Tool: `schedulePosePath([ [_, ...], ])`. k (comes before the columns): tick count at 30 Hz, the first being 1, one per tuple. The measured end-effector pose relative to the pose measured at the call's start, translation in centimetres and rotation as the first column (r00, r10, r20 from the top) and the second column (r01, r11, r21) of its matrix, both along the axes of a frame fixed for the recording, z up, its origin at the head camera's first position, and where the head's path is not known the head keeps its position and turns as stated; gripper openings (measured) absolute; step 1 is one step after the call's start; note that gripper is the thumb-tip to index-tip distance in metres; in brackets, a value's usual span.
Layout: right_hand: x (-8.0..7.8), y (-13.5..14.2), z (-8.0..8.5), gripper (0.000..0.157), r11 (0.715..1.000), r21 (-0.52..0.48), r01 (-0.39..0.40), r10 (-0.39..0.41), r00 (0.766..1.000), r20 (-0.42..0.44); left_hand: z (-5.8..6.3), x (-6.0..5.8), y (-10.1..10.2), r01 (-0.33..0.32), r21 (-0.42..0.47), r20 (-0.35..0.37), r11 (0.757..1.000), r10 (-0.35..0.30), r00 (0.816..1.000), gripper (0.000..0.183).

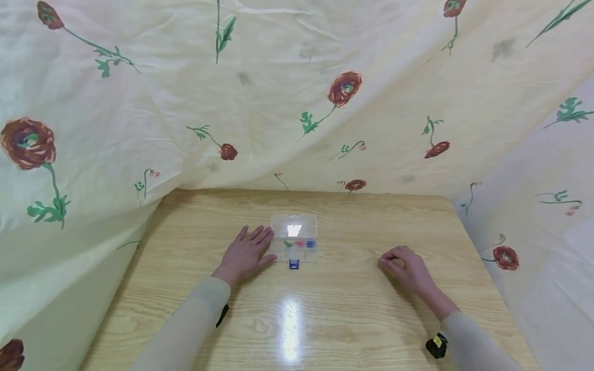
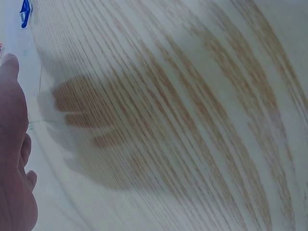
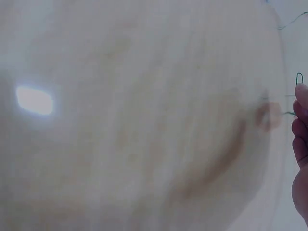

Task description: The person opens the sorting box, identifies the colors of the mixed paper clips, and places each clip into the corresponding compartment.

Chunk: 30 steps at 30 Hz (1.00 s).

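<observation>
A small clear plastic box point(image 1: 283, 256) lies on the table with its lid point(image 1: 280, 222) raised at the back. Green clips point(image 1: 287, 243), pink clips point(image 1: 299, 243) and blue clips point(image 1: 311, 244) sit in its rear compartments. A blue latch point(image 1: 294, 264) is at its front. My left hand point(image 1: 246, 256) is spread palm down, fingers straight, with fingertips and thumb at the box's left side. Off to the right, my right hand point(image 1: 409, 270) pinches a green paper clip point(image 3: 299, 73) between thumb and fingertips, its looped end sticking out.
The wooden table point(image 1: 343, 293) reaches back to a flowered cloth point(image 1: 278, 103), which also hangs along both sides. A bright reflection shines on the tabletop in front of the box. Dark wrist devices, one of them at the right wrist point(image 1: 436, 346), show below the sleeves.
</observation>
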State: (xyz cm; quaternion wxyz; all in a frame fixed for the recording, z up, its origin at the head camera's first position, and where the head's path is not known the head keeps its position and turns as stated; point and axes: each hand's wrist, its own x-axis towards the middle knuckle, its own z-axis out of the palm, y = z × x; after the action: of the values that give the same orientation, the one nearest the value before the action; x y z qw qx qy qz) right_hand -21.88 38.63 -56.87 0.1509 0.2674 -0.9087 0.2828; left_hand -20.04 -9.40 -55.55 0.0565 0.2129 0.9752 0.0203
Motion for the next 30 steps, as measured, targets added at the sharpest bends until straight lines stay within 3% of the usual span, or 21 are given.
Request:
schedulePosePath([
  [9, -2.3, -3.3, 2.1, 0.019, 0.997, -0.049, -0.058, 0.058, 0.998, 0.001, 0.1, -0.1, -0.1, -0.002, 0.000, 0.008, 1.000, 0.002, 1.000, 0.078],
  [16, -3.6, -8.1, 2.9, 0.014, 0.986, -0.114, -0.122, 0.130, 0.990, 0.063, 0.1, 0.0, -0.3, 0.002, 0.000, 0.008, 1.000, -0.002, 1.000, 0.078],
  [22, -4.1, -13.1, 2.9, 0.004, 0.974, -0.157, -0.163, 0.181, 0.977, 0.114, 0.2, -0.1, -0.2, -0.003, 0.002, 0.009, 1.000, 0.003, 1.000, 0.078],
  [30, -4.7, -18.9, 2.0, 0.008, 0.962, -0.163, -0.218, 0.240, 0.963, 0.127, 0.3, -0.3, -0.1, -0.004, 0.003, 0.007, 1.000, 0.004, 1.000, 0.078],
])
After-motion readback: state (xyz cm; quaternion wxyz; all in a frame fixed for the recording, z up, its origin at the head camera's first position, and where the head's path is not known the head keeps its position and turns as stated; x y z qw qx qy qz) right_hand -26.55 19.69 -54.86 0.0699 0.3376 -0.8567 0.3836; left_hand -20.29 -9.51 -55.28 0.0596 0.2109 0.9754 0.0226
